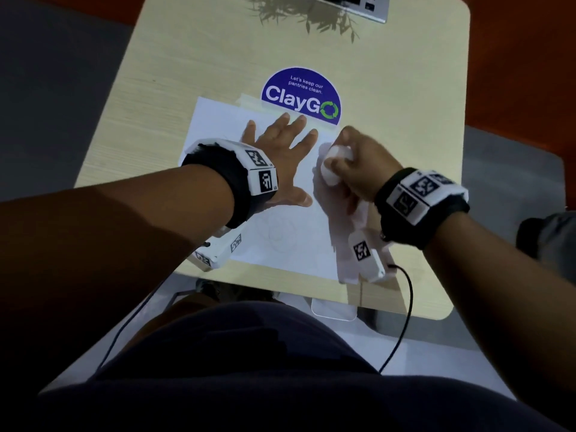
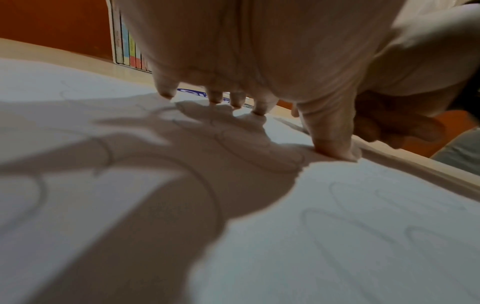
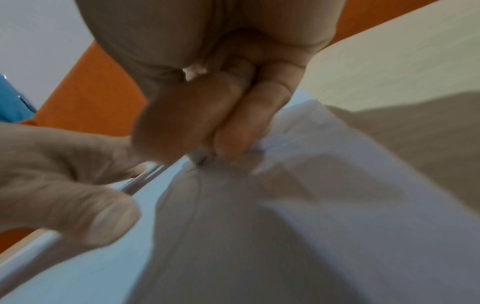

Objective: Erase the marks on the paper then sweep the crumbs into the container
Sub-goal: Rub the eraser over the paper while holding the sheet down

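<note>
Left hand (image 1: pixel 280 151) lies flat on the white paper (image 1: pixel 218 132), fingers straight and spread, fingertips (image 2: pixel 259 110) and thumb pressing the sheet down — grip wide, holding nothing. Right hand (image 1: pixel 355 163) sits just beside it at the paper's right edge, fingers curled tight round a white eraser (image 1: pixel 332 165); the grip is closed on it, with the eraser's lower end down toward the sheet, contact itself hidden by the fingers. The right wrist view is blurred, showing only a sliver of the white eraser (image 3: pixel 193 72) between thumb and fingers. Faint pencil marks (image 2: pixel 337 209) — loops and curves — show on the paper in the left wrist view, and dim circular lines (image 1: pixel 280 232) show near the sheet's front in the head view. The paper lies on a light wood counter (image 1: pixel 187 57), its far edge partly over a blue round "ClayGo" sticker (image 1: pixel 300 95). A clear container (image 1: pixel 333 310) sits below the counter's near edge, in front of the person. A laptop corner (image 1: pixel 367 4) is at the counter's far end.
</note>
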Available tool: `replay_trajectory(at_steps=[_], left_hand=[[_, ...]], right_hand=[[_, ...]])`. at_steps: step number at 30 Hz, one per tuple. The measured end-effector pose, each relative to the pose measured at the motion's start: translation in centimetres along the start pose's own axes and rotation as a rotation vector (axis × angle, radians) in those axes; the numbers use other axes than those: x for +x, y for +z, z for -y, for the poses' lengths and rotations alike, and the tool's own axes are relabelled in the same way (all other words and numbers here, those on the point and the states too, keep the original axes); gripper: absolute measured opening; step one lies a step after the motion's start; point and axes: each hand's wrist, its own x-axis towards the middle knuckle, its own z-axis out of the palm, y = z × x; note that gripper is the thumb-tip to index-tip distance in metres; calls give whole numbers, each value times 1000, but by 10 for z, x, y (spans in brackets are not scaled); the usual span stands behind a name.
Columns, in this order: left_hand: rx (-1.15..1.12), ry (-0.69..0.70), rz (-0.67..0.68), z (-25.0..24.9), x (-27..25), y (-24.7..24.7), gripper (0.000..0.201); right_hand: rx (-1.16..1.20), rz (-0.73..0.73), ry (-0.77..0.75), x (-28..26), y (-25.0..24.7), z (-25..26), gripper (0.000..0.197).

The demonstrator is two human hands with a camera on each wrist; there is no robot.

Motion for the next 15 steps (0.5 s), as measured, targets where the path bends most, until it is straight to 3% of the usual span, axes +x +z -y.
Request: replay_trajectory(at_steps=[3, 6, 11, 15], left_hand=[[-5, 3, 20, 1, 2, 0, 106], [-2, -4, 38, 1, 4, 0, 107], [-5, -5, 23, 1, 3, 1, 108], [-11, -9, 15, 2, 4, 3, 110]], right_hand=[[-62, -32, -14, 13, -4, 5, 13], [64, -73, 65, 26, -14, 13, 11], [-119, -3, -8, -2, 1, 5, 14], [27, -68, 73, 25, -12, 13, 10]])
